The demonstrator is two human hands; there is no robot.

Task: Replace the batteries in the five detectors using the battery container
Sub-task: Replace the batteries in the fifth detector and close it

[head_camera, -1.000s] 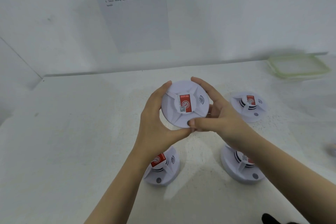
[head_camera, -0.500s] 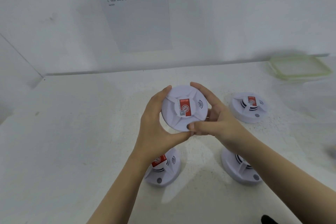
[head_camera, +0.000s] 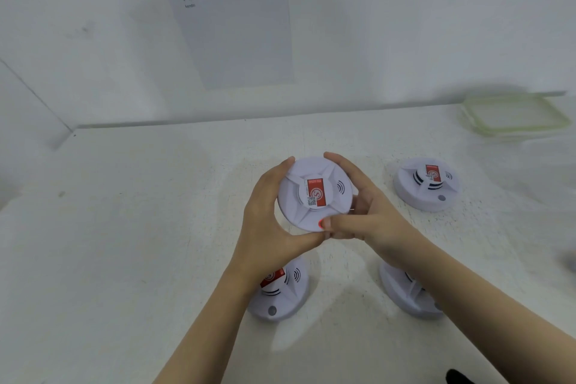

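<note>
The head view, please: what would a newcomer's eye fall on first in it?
First, the round white plastic detector with a red label, held up at centre between the left hand and the right hand, whose thumb lies on its near rim beside a red glow. Three more white detectors lie on the white table: one far right, two near, partly under the forearms. A green-rimmed clear container sits at the far right corner.

I see bright, even light; the whites look washed out. Soft shadows lie on the table (head_camera: 124,259) below the held detector (head_camera: 314,193). Far right of the detector the container (head_camera: 514,115) smears, and straight lines bow.
</note>
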